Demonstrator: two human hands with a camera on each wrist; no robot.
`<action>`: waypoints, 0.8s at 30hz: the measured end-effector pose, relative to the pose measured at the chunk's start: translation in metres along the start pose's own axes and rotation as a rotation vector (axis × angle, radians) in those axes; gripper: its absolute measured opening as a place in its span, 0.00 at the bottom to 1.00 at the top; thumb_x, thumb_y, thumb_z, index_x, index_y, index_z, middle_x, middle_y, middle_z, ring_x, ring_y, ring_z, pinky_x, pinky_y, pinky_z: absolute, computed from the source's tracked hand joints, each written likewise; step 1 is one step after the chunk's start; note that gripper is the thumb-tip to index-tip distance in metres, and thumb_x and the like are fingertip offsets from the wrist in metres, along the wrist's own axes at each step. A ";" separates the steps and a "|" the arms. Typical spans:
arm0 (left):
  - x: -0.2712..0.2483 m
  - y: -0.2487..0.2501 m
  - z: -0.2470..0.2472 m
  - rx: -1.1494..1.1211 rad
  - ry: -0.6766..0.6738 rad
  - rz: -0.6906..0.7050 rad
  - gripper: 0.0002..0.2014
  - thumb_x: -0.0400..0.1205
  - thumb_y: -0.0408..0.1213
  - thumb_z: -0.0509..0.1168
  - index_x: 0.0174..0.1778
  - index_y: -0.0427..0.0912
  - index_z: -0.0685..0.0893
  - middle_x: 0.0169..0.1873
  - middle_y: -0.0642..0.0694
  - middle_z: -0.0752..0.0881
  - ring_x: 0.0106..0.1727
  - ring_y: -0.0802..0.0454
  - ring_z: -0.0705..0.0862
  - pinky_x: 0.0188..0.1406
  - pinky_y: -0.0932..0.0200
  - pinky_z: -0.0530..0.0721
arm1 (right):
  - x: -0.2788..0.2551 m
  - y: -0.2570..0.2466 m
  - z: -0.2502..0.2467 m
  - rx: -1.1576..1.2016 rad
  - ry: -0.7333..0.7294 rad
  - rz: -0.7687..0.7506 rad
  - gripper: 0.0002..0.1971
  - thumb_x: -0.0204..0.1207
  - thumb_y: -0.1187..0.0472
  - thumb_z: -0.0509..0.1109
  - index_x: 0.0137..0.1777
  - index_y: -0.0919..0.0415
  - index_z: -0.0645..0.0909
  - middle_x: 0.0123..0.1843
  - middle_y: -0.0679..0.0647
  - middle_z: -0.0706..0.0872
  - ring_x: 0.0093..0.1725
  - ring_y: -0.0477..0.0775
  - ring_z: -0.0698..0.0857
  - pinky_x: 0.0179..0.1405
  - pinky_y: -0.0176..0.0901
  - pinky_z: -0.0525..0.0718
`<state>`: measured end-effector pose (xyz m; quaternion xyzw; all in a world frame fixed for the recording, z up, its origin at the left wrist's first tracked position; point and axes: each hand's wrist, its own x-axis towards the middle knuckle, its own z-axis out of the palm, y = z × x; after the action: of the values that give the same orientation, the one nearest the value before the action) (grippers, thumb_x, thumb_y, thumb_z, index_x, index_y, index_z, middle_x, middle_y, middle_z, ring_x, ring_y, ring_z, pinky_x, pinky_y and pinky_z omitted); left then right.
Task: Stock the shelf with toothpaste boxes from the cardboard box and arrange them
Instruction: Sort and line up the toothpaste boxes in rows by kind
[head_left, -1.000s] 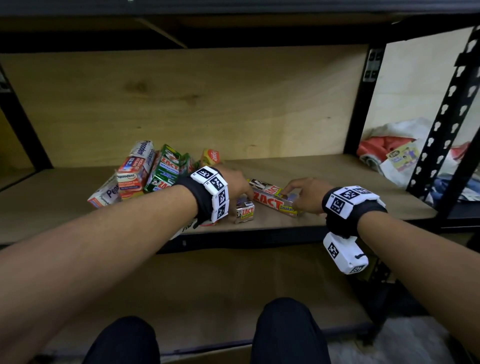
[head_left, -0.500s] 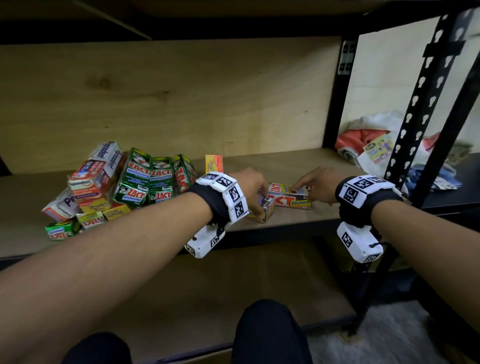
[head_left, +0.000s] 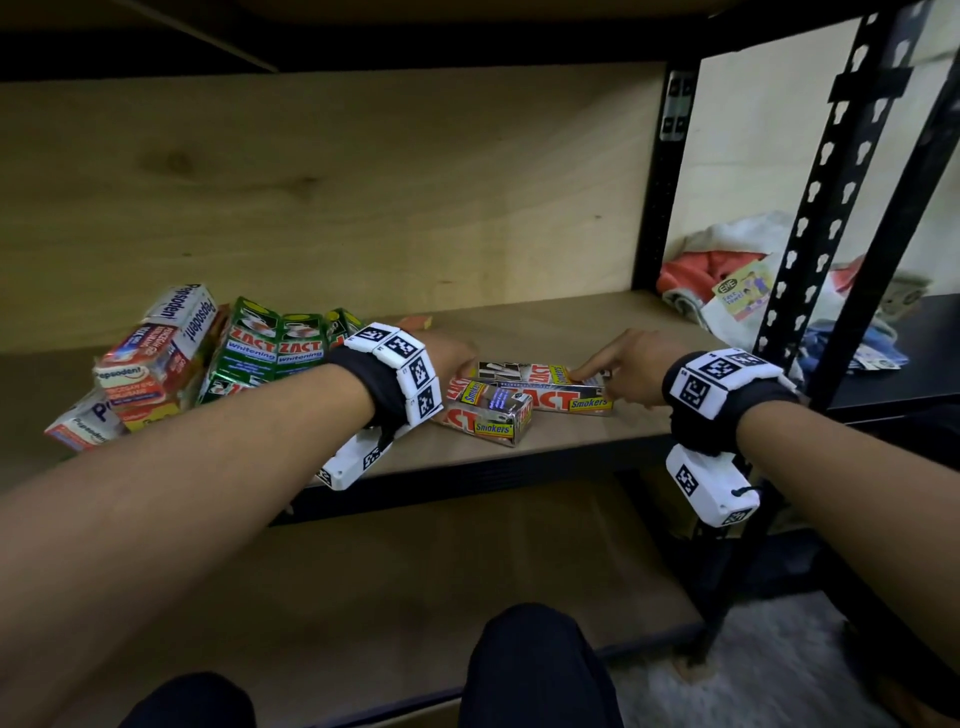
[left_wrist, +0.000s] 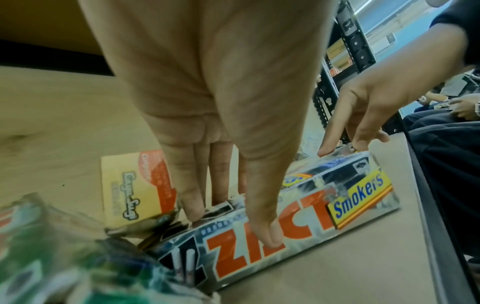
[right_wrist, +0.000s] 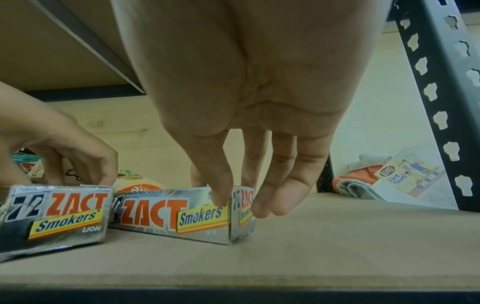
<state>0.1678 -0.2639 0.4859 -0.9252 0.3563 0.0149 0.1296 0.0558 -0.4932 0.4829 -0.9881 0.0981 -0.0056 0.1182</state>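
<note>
Both hands are working at the silver ZACT Smokers boxes lying on the wooden shelf (head_left: 571, 322). Left hand (head_left: 447, 358) is pinching the nearer silver box (head_left: 488, 415), thumb on its front face and fingers behind it. Right hand (head_left: 623, 364) is pinching the far end of the longer silver box (head_left: 566, 397), just behind the nearer one. Green ZACT Whitening boxes (head_left: 275, 348) and Pepsodent boxes (head_left: 150, 364) are standing piled to the left of the silver boxes.

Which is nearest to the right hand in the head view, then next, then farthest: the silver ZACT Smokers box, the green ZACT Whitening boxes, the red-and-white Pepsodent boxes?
1. Silver ZACT Smokers box: under the right hand.
2. Green ZACT Whitening boxes: left, beyond the left wrist.
3. Red-and-white Pepsodent boxes: far left.
</note>
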 end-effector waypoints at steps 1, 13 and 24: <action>-0.002 0.002 -0.002 -0.031 0.016 0.013 0.20 0.72 0.33 0.77 0.57 0.44 0.79 0.41 0.50 0.80 0.44 0.47 0.78 0.27 0.62 0.67 | 0.000 0.000 -0.001 -0.017 -0.004 -0.003 0.20 0.82 0.65 0.69 0.65 0.39 0.87 0.67 0.45 0.85 0.31 0.38 0.75 0.16 0.19 0.69; -0.011 0.017 0.003 -0.139 0.142 -0.015 0.25 0.71 0.54 0.78 0.62 0.54 0.83 0.53 0.48 0.70 0.60 0.46 0.77 0.60 0.55 0.74 | 0.008 -0.004 -0.007 -0.048 -0.069 0.012 0.21 0.79 0.67 0.72 0.65 0.41 0.88 0.53 0.42 0.84 0.31 0.39 0.77 0.23 0.22 0.71; 0.001 0.052 0.001 -0.409 0.172 0.123 0.27 0.70 0.54 0.79 0.62 0.49 0.84 0.59 0.47 0.83 0.60 0.49 0.79 0.48 0.60 0.73 | 0.009 -0.005 -0.012 -0.032 -0.129 0.009 0.23 0.82 0.68 0.62 0.60 0.36 0.89 0.56 0.44 0.87 0.34 0.49 0.85 0.35 0.36 0.85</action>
<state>0.1346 -0.3012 0.4729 -0.9066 0.4113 0.0156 -0.0929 0.0656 -0.4932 0.4959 -0.9878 0.0946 0.0603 0.1083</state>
